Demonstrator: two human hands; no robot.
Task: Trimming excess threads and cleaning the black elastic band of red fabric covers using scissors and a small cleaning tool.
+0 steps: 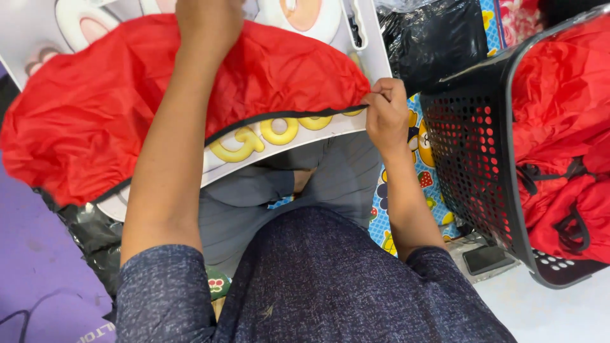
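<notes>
I see one red fabric cover [127,101] spread over one white printed board [298,130] that rests across the lap, directly under both hands. The right hand [384,114] is clenched in a pinch on the black-trimmed edge of the red fabric cover at its near right corner. The left hand [210,19] presses on the far side of the same cover; its fingers are cut off by the top of the frame, so I cannot tell whether they grip. To the right of the right hand stands one black perforated basket [470,146], filled with more red fabric [559,127]. Beyond the right hand lies one black plastic bag [432,35].
</notes>
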